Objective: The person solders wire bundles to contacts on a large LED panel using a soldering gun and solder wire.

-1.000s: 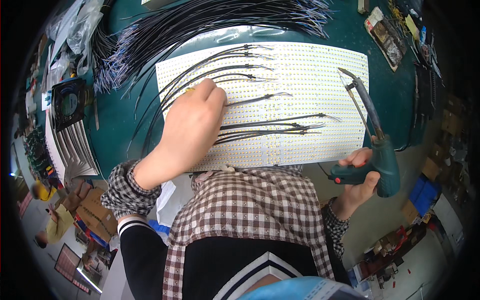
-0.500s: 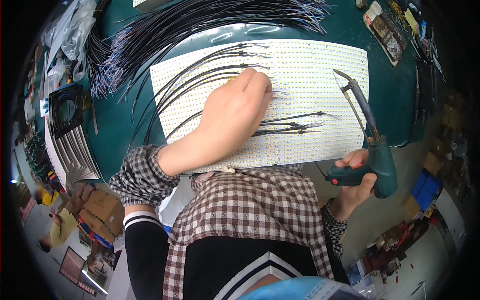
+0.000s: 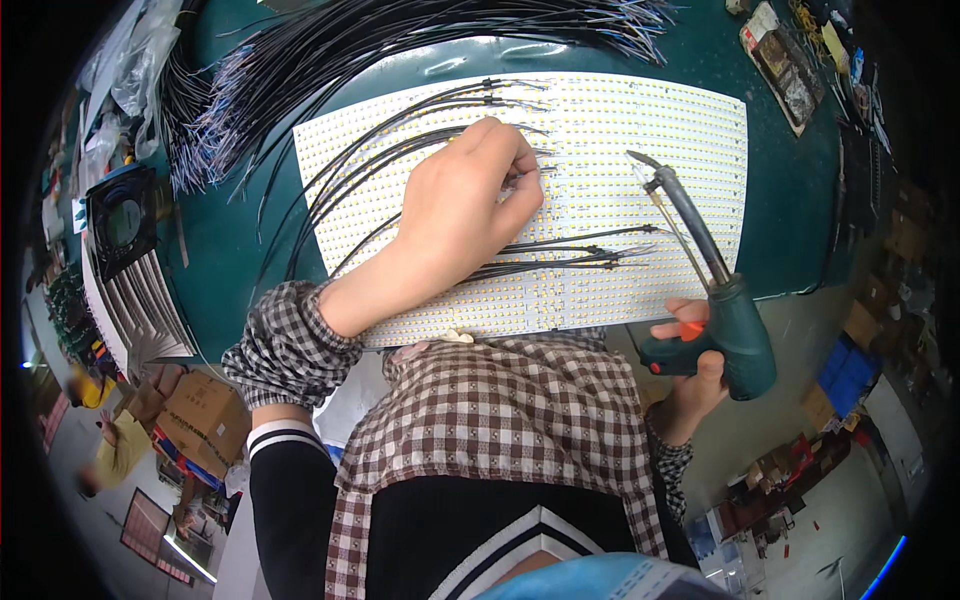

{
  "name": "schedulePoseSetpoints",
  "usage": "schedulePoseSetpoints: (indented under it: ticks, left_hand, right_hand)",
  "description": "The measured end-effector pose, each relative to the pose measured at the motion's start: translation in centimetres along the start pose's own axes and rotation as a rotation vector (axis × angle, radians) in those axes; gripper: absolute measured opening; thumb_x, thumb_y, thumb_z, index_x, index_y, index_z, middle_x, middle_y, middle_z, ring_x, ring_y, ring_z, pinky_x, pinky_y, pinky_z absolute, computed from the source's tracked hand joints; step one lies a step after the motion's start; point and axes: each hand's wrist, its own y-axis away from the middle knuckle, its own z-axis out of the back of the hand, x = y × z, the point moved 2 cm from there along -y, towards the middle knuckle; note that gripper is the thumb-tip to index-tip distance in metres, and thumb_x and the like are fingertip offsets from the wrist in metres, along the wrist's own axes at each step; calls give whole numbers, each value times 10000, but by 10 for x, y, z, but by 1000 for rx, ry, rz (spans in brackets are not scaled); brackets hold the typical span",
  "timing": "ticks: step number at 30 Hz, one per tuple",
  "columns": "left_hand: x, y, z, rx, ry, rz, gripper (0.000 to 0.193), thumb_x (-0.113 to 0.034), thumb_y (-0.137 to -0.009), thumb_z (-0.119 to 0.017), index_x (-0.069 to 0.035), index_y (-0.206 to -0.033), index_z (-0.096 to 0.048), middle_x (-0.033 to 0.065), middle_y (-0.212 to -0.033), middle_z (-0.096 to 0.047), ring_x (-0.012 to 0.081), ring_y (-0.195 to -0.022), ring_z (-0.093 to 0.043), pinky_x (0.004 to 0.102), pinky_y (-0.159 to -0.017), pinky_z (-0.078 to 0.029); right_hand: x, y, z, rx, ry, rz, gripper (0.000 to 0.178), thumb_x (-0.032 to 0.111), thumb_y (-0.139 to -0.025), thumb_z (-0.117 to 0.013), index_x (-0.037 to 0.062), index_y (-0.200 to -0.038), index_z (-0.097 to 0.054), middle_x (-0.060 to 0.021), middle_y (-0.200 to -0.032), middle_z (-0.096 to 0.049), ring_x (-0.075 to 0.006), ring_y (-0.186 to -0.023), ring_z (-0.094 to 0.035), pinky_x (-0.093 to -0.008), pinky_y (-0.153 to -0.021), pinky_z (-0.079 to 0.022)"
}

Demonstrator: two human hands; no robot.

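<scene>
My left hand (image 3: 460,195) is closed in a pinch above the middle of a white LED board (image 3: 650,120). Its fingers appear to grip a black cable, mostly hidden beneath the hand; thin wire ends show just past the fingertips. My right hand (image 3: 692,392) is wrapped round the handle of a dark green soldering gun (image 3: 745,335), a finger by its orange-red trigger. The gun's tip (image 3: 640,160) points up and left over the board's right half, apart from my left hand. Other black cables (image 3: 400,115) lie across the board, their stripped ends near its centre.
A thick bundle of black wires (image 3: 400,40) lies along the far side of the green table (image 3: 225,240). A dirty open box (image 3: 785,70) sits at far right. A black square frame (image 3: 122,222) rests on stacked boards (image 3: 145,310) at left. Cardboard boxes (image 3: 205,420) stand beyond.
The soldering gun has moved left, its tip coming nearer my left hand. My left hand has shifted slightly left, and its thumb now shows.
</scene>
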Motion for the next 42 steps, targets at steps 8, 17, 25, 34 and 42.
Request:
schedulePoseSetpoints:
  ticks: [8,17,25,34,42]
  left_hand:
    - [2,0,1,-28,77,2,120,-43,-705,-650,-51,-758,-543,75,-735,-571,228,-605,-597,325,-534,-471]
    - [4,0,0,-7,62,-27,124,-50,-697,-647,-49,-764,-543,87,-731,-565,261,-612,-579,349,-533,-462]
    - [3,0,1,-10,64,-24,115,-46,-694,-642,-44,-751,-543,89,-730,-565,260,-619,-579,347,-538,-463]
    - [-3,1,11,-18,305,129,84,-28,-707,-636,-24,-746,-561,67,-706,-548,157,-605,-551,263,-516,-434]
    - [-2,3,9,-34,358,164,81,-26,-708,-632,-19,-737,-557,61,-702,-544,134,-588,-526,247,-504,-415]
  right_hand:
    - [5,6,-7,-11,-45,-175,623,492,-794,-664,-94,-991,-587,-147,-868,-626,-264,-850,-621,-386,-783,-509]
    - [11,1,-14,76,41,-224,617,561,-802,-622,-42,-916,-561,-135,-794,-607,-218,-817,-592,-327,-746,-478]
    - [9,4,-15,66,16,-237,605,557,-795,-634,-35,-899,-567,-136,-826,-593,-222,-805,-596,-331,-731,-485]
    - [13,6,-17,40,-25,-208,611,545,-793,-644,-48,-913,-560,-138,-837,-589,-219,-790,-598,-321,-702,-489]
    - [7,7,-15,131,60,-127,587,525,-806,-638,-48,-916,-573,-131,-831,-600,-228,-816,-591,-339,-728,-475]
